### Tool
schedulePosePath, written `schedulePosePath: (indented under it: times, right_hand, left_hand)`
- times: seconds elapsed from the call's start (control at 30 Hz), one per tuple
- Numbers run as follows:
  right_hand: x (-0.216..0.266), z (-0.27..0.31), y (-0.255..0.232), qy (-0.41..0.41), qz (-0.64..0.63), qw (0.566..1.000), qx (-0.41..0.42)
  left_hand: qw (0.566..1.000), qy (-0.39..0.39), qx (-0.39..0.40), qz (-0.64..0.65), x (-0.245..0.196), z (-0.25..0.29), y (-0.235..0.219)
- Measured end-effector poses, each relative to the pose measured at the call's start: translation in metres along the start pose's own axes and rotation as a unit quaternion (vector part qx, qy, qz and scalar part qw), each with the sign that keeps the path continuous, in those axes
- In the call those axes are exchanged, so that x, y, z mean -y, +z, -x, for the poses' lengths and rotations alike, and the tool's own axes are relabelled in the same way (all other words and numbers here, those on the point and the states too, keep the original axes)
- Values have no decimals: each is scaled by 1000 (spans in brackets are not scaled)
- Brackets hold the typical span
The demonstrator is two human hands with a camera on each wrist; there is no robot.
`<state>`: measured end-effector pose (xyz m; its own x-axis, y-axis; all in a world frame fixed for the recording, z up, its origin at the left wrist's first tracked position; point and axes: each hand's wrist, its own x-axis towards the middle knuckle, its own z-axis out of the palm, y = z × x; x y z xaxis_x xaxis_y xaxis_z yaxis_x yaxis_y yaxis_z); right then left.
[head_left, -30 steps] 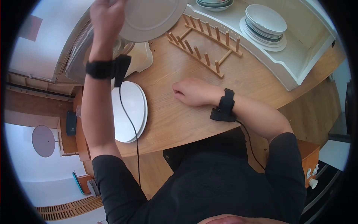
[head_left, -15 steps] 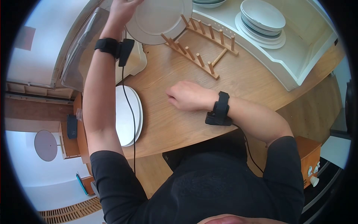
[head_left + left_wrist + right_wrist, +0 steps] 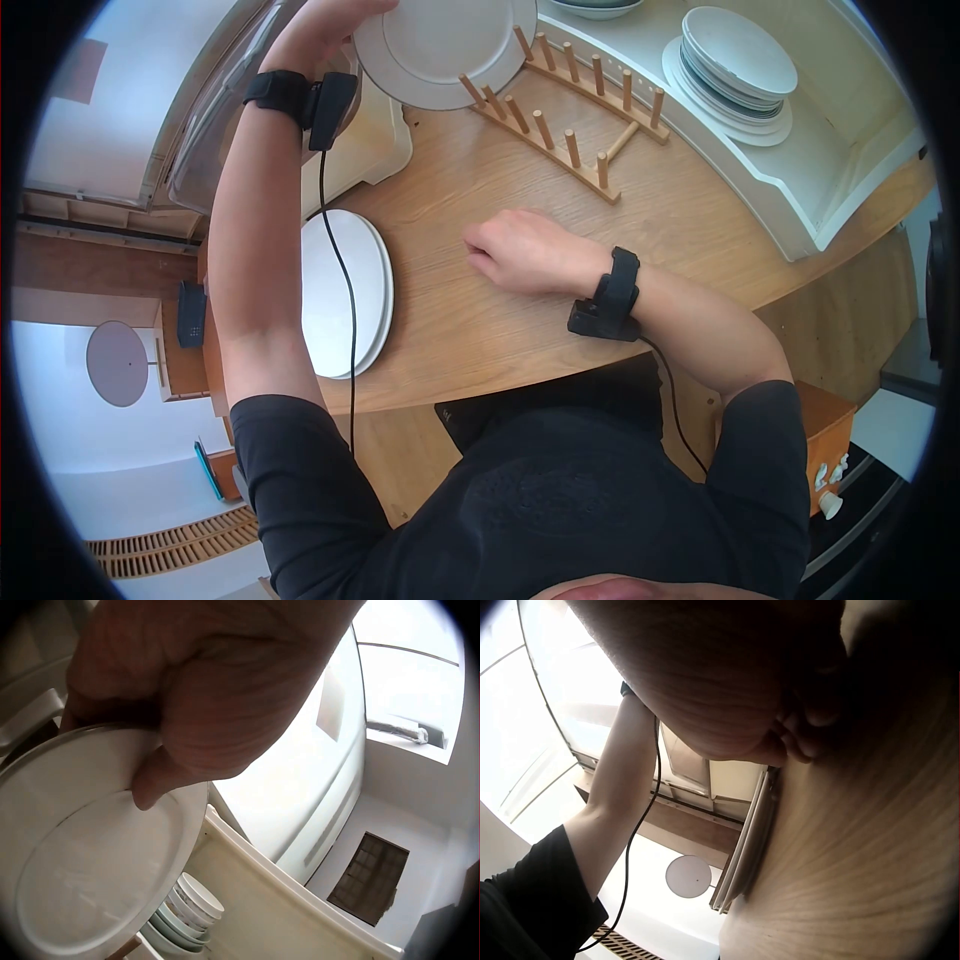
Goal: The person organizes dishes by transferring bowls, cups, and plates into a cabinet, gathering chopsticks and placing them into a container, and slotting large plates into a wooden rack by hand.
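Note:
My left hand (image 3: 325, 25) grips a pale round plate (image 3: 450, 45) by its rim. In the left wrist view, the thumb (image 3: 154, 780) presses on the plate's upper face, and the other fingers are mostly hidden. The plate hangs tilted at the far end of a wooden peg rack (image 3: 588, 180) and overlaps its pegs in the head view. My right hand (image 3: 530, 250) rests on the tabletop with its fingers loosely curled around nothing. Two white oval plates (image 3: 345, 295) lie stacked beneath my left forearm.
A white tray (image 3: 795, 225) along the right back holds a stack of plates (image 3: 740, 60) and some bowls (image 3: 600, 8). Behind the left wrist is a cream bin (image 3: 385, 150). Black cables run from both wrist straps, the left one crossing the oval plates.
The held plate has come toward the rack's far end and now overlaps its pegs. My right hand stays in place on the table while the head view shifts slightly.

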<state>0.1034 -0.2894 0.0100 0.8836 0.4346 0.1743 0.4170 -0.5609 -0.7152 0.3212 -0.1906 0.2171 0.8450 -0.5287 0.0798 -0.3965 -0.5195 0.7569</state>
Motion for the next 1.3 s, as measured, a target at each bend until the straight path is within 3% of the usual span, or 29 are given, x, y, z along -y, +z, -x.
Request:
schedulePosePath:
  times: [0.3, 0.37, 0.5, 0.57, 0.67, 0.77, 1.0, 1.17, 1.3]
  right_hand:
    - [0, 2, 2, -4, 4, 1000, -3]
    - [1, 5, -2, -5, 0, 1000, -4]
    - [1, 12, -12, -17, 2, 1000, -7]
    - [-1, 10, -12, -13, 1, 1000, -1]
    - [0, 9, -12, -7, 4, 1000, 4]
    - [1, 9, -12, -5, 9, 1000, 6]
    - [0, 11, -14, -4, 7, 1000, 4]
    - [-2, 11, -14, -6, 6, 1000, 4]
    - [-1, 9, -7, -8, 1, 1000, -1]
  left_hand:
    - [998, 5, -10, 67, 1, 4, 5]
    - [998, -39, -38, 28, -3, 3, 5]
    - [1000, -7, 4, 6, -6, 0, -1]
    - [997, -23, -45, -63, -5, -3, 1]
    - [993, -25, -53, -98, -6, -1, 2]
    - [999, -8, -31, -32, -6, 2, 3]
    - [999, 3, -40, -32, -16, 11, 10]
    - [997, -16, -76, 13, -7, 1, 12]
    - [997, -9, -72, -30, -2, 4, 9]
